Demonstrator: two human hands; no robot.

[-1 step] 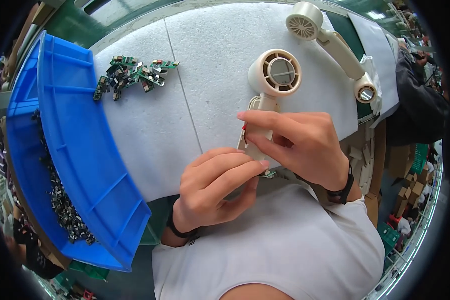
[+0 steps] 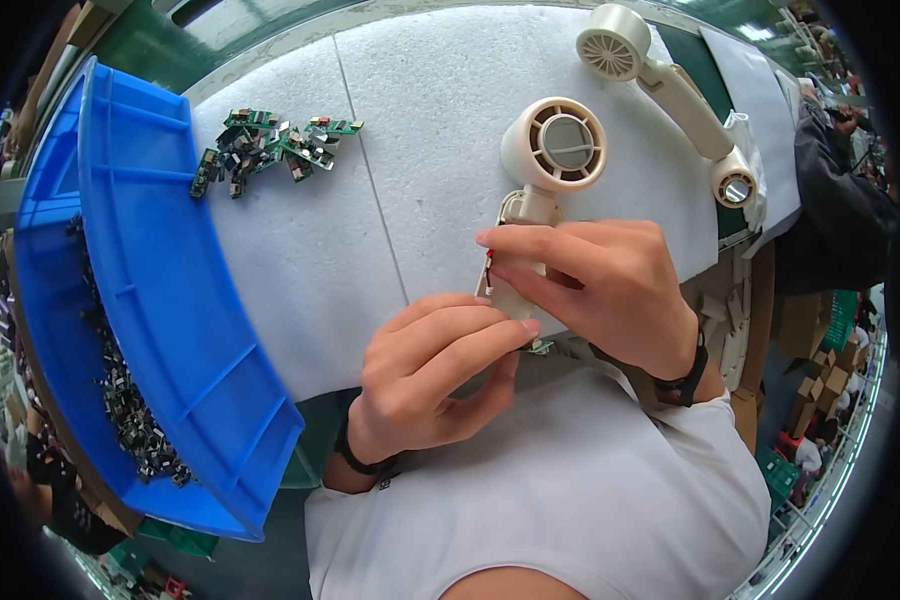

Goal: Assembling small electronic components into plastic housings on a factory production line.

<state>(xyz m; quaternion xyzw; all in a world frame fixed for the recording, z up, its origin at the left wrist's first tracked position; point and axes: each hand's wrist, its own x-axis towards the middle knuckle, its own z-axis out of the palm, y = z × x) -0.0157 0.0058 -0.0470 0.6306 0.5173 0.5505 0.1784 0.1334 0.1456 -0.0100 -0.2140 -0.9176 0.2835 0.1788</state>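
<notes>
Fingertips (image 2: pixel 484 237) of my right hand (image 2: pixel 615 283) flank a red wire (image 2: pixel 489 255) on a cream fan (image 2: pixel 529 148), my left hand (image 2: pixel 418 368) beside a green board (image 2: pixel 541 347); I cannot tell what either pinches.

- White foam sheet (image 2: pixel 290 270) spreads beneath and beyond the grip.
- Loose heap of green circuit boards (image 2: pixel 270 152) lies beyond it, leftward.
- Held cream fan (image 2: pixel 530 160) appears to rest its round head just beyond.
- Second cream fan (image 2: pixel 685 110) lies farther off, rightward.

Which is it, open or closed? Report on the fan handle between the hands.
Open: the fan handle shows exposed wires along its left side.
</notes>
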